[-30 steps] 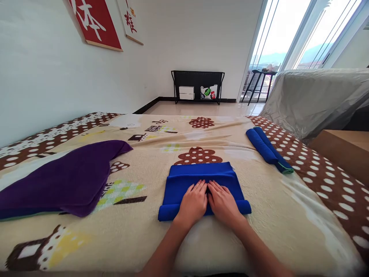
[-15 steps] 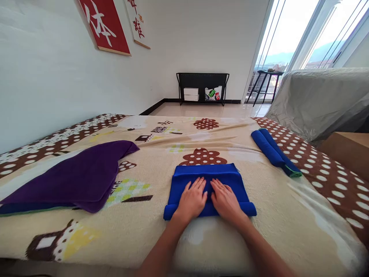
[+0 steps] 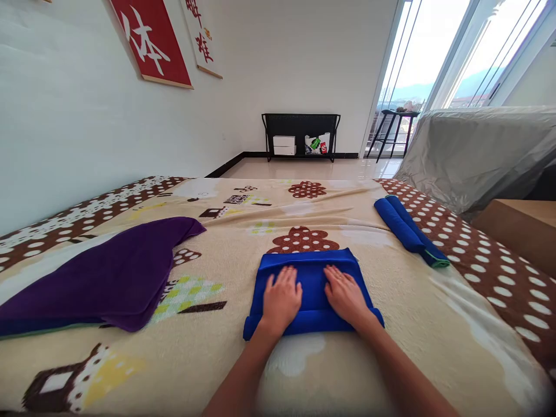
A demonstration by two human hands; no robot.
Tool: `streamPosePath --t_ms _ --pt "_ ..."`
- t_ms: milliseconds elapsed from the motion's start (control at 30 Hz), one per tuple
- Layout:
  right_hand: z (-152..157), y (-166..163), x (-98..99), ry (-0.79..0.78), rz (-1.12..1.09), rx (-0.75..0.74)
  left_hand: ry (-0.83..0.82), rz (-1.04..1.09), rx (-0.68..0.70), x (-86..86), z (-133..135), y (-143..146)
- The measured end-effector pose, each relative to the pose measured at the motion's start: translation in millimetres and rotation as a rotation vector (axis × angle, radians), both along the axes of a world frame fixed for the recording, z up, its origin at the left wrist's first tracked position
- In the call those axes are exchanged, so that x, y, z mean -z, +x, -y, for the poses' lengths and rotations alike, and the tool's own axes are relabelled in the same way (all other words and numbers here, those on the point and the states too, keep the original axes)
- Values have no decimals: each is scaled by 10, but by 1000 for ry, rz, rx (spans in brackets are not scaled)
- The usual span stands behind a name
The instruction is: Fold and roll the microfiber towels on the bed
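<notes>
A blue cloth [image 3: 311,289] lies on the patterned bed blanket [image 3: 226,359], its near edge rolled into a thick fold. My left hand [image 3: 282,294] rests flat on the left half of the cloth, fingers stretched toward the far edge. Flat on the right half lies my right hand [image 3: 346,292], its fingers also extended. Both palms touch the fabric and grip nothing. The wrists cross over the rolled near edge. Some cloth shows between the two hands.
A purple cloth [image 3: 104,272] lies folded on the left, with blue fabric beneath it. Rolled blue cloths [image 3: 403,226] with green edging lie at the right. Beyond the bed stand a black rack [image 3: 300,130], a stool [image 3: 393,130], a plastic-covered bulk [image 3: 486,150] and a cardboard box [image 3: 521,231].
My hands have slid apart across the blue cloth, left hand to the left and right hand slightly to the right. The view has shifted a little.
</notes>
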State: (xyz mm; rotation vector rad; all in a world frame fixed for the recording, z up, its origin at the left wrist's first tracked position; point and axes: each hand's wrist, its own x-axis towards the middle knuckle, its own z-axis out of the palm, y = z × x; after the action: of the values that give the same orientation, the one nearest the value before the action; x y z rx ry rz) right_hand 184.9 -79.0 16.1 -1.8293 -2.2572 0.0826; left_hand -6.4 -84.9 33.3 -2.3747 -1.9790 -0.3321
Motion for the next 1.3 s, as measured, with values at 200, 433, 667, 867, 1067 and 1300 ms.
streamPosePath --t_ms 200,433,667,867,1067,1300 --pt "5 107 -39 31 17 114 43 -32 -142 16 77 -126" --pt "-127 -33 -32 -9 5 -2 9 -33 -5 55 -111 -60" --pt "-160 -32 -41 -5 11 16 25 -61 -46 96 -180 -78" --pt "-323 -86 -29 -42 -4 -60 -43 -60 71 116 -425 -150" --pt "-459 261 -10 -27 17 134 -15 -51 -160 113 -471 -476" --pt "-640 31 -14 -83 -1 -233 -127 -40 247 100 -680 -175"
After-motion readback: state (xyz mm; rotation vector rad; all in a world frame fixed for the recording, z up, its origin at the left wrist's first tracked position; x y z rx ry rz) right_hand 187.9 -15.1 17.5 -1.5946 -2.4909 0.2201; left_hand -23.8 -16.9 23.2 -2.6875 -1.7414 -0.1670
